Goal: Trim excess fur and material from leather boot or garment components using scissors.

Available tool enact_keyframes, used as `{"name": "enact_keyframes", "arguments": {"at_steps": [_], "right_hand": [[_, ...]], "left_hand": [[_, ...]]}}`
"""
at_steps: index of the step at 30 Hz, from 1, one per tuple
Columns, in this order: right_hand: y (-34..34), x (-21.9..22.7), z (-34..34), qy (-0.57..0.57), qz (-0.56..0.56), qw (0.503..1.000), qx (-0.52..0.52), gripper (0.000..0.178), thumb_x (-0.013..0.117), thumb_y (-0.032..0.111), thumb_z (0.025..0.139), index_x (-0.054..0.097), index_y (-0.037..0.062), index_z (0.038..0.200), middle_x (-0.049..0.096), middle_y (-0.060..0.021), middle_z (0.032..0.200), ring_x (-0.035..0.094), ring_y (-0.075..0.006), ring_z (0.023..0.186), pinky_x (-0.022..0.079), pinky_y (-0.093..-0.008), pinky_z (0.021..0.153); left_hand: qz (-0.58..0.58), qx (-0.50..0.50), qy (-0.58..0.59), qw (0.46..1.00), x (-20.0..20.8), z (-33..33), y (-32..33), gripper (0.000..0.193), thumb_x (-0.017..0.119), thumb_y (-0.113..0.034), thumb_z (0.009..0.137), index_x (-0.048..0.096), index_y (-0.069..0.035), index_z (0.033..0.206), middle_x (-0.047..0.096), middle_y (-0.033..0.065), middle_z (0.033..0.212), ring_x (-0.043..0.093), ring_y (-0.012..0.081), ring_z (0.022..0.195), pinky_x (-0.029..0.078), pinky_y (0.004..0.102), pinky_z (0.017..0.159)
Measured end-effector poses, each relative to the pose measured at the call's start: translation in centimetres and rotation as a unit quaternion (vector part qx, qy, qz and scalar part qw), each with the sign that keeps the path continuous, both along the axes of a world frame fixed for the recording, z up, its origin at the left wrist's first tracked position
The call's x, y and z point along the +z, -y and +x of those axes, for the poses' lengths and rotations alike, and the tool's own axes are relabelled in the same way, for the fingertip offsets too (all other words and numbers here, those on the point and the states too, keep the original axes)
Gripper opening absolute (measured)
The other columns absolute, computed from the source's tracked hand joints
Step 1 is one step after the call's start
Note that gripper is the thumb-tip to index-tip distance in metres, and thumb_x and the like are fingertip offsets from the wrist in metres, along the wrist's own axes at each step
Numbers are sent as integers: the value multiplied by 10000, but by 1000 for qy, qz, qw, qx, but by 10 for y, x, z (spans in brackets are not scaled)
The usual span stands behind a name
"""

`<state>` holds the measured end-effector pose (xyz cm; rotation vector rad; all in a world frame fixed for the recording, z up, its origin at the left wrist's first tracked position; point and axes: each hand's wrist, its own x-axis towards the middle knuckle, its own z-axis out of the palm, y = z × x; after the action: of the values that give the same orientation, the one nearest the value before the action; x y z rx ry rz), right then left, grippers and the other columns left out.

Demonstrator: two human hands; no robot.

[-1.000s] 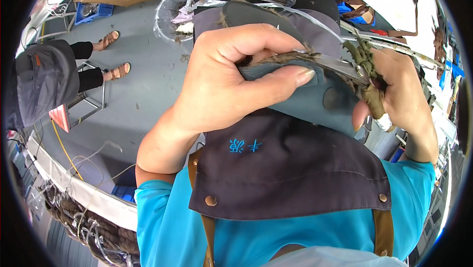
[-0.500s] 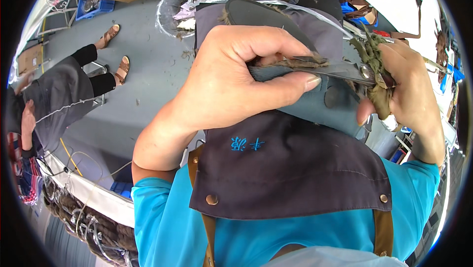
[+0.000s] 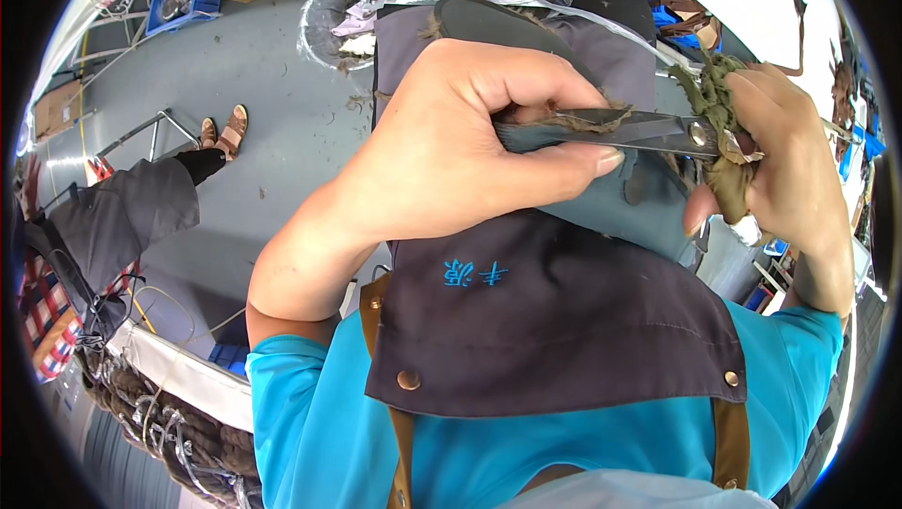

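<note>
Left hand [image 3: 470, 147] and right hand [image 3: 785, 124] have both shifted slightly rightward since the earlier frame, while a co-worker's sandalled feet [image 3: 233, 131] at far left now stand closer together. Above the wearer's lap, just beyond a dark apron [image 3: 554, 331], is a fur-edged grey-blue piece [image 3: 615, 204]. The left pinches its edge between thumb and fingers, nearly closed; the right curls round the handles of scissors [image 3: 648, 138], wrapped in olive cloth [image 3: 718, 105]. Their blades lie along the fur; how far they part is unclear. The piece looks light, soft and bendy, its fur probably slippery, so a firm edge pinch suits; stiff scissors are best held by padded handles
</note>
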<state>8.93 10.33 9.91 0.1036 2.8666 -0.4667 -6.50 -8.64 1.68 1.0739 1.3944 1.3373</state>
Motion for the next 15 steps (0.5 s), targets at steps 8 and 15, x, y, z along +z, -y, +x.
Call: {"name": "enact_keyframes", "arguments": {"at_steps": [8, 15], "right_hand": [[-8, -4, 3, 28, 30, 999, 28, 305, 658, 55, 463, 492, -10, 711, 454, -122, 602, 448, -313, 589, 349, -366, 517], [-33, -3, -29, 13, -10, 1000, 4, 263, 661, 84, 512, 489, -5, 691, 434, -88, 550, 454, -239, 549, 351, -313, 514]], "left_hand": [[-27, -4, 33, 999, -8, 6, 0, 170, 689, 28, 680, 620, 16, 835, 616, 16, 742, 531, 44, 673, 417, 196, 589], [-21, 21, 17, 999, -8, -19, -25, 187, 687, 32, 683, 621, 17, 858, 636, 41, 798, 575, 78, 737, 453, 217, 660]]}}
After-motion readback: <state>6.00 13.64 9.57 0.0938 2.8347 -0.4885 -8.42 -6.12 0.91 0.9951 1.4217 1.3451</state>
